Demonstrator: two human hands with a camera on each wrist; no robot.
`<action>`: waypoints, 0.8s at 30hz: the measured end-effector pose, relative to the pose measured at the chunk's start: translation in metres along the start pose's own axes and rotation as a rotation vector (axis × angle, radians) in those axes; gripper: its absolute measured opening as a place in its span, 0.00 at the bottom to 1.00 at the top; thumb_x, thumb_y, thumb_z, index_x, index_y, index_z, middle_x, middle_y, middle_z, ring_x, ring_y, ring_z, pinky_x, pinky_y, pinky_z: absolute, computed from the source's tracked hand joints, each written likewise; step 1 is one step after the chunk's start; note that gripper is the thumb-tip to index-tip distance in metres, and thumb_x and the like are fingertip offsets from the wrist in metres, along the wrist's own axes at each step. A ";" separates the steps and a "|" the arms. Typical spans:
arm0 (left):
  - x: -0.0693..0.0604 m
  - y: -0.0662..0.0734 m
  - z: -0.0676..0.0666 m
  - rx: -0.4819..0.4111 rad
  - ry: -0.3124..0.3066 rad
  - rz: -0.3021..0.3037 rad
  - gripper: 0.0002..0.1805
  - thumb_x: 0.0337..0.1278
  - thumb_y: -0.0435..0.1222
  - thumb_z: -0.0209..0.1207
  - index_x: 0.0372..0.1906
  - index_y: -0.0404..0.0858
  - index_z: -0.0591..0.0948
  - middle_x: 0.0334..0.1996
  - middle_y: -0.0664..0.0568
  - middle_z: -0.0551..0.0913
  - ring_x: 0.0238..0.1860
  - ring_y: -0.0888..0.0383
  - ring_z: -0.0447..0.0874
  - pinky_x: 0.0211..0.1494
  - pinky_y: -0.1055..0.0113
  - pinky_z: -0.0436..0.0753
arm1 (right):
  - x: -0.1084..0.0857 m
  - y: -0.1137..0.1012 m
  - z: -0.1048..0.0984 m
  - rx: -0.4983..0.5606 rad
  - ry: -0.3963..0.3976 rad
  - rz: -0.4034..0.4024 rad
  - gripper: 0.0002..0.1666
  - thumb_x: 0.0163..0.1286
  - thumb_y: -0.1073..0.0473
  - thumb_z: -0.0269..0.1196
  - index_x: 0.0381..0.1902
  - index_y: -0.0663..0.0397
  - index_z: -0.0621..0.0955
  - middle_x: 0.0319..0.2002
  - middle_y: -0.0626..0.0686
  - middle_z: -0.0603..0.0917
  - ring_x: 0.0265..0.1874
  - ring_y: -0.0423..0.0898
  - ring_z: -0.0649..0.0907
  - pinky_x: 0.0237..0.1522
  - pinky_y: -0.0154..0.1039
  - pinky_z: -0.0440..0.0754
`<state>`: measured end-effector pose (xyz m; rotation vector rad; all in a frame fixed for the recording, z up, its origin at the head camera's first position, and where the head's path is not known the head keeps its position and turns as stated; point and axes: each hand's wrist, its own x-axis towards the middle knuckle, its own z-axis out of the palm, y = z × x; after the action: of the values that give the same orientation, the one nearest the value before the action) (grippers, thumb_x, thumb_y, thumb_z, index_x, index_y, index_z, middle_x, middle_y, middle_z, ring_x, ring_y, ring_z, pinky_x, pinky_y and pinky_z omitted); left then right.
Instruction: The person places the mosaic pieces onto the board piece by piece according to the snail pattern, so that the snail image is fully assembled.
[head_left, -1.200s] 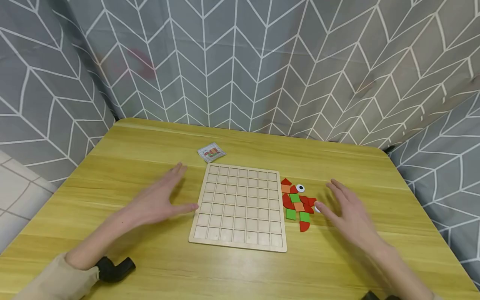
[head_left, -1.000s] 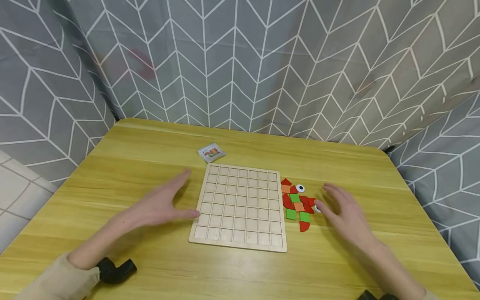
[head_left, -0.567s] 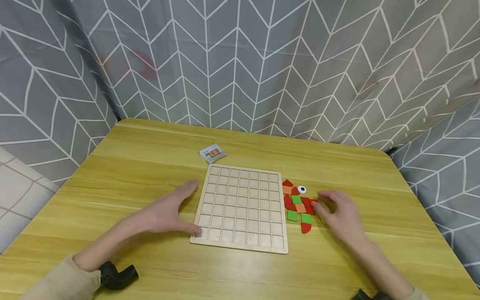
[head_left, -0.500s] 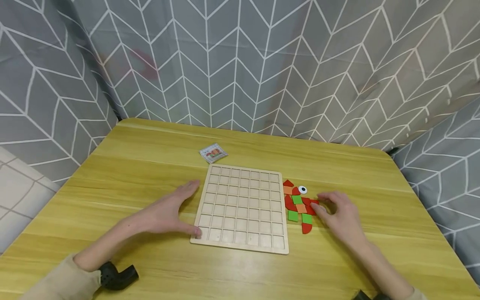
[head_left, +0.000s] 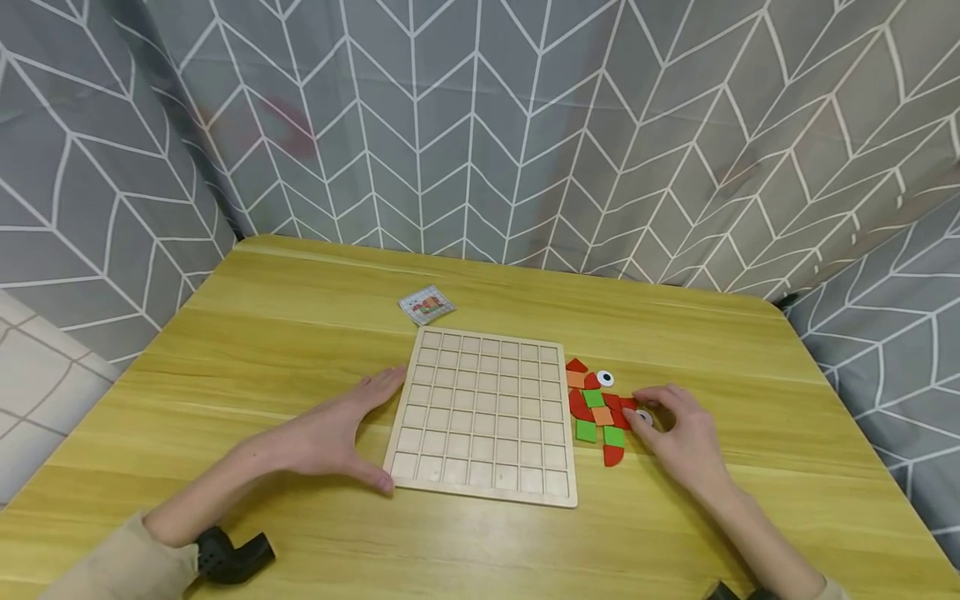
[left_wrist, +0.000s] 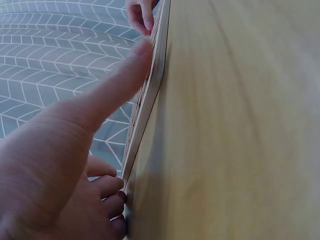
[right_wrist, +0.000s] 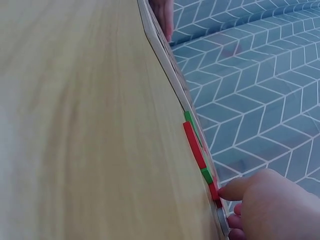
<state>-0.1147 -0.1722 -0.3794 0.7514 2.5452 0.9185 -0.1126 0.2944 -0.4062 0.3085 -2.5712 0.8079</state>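
Observation:
In the head view, a square wooden grid board [head_left: 486, 414] lies on the table. My left hand [head_left: 318, 433] spreads along its left edge, fingertips beside the upper part and thumb by the near left corner. In the left wrist view the left thumb [left_wrist: 112, 90] stretches along the board's edge. Right of the board is a cluster of flat pieces: red pieces [head_left: 581, 407], green squares [head_left: 586, 431], orange squares [head_left: 602, 416] and a round eye piece [head_left: 605, 379]. My right hand [head_left: 686, 437] bends over the cluster's right end, its thumb touching a red piece [right_wrist: 214, 192]. A second eye piece [head_left: 645, 417] is partly hidden beneath it.
A small picture card [head_left: 427, 305] with a printed grid and coloured figure lies behind the board. The yellow wood-grain table [head_left: 480, 550] reaches back to a grey patterned curtain [head_left: 480, 125]. A black device [head_left: 234, 557] sits at the left wrist.
My left hand has come right to the board's edge, its thumb sliding nearer along it to the corner. My right hand has moved in and down to the red pieces, its fingers drawing closer together.

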 end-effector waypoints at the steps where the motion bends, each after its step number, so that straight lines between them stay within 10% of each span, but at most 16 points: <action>1: 0.000 0.000 0.001 0.000 -0.001 0.008 0.77 0.28 0.67 0.75 0.82 0.44 0.43 0.81 0.48 0.41 0.80 0.40 0.39 0.76 0.37 0.51 | 0.000 0.000 0.000 0.006 0.002 -0.001 0.14 0.55 0.66 0.75 0.40 0.56 0.86 0.38 0.50 0.85 0.40 0.37 0.78 0.48 0.20 0.69; 24: 0.000 -0.008 0.007 0.014 0.006 0.055 0.71 0.34 0.67 0.72 0.81 0.42 0.47 0.82 0.51 0.41 0.80 0.40 0.36 0.74 0.32 0.52 | 0.001 0.002 0.002 0.020 0.039 0.042 0.12 0.57 0.68 0.74 0.40 0.57 0.87 0.37 0.52 0.88 0.39 0.36 0.81 0.48 0.15 0.69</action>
<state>-0.1144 -0.1738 -0.3896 0.8276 2.5506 0.9218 -0.1153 0.2943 -0.4081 0.2432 -2.5422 0.8470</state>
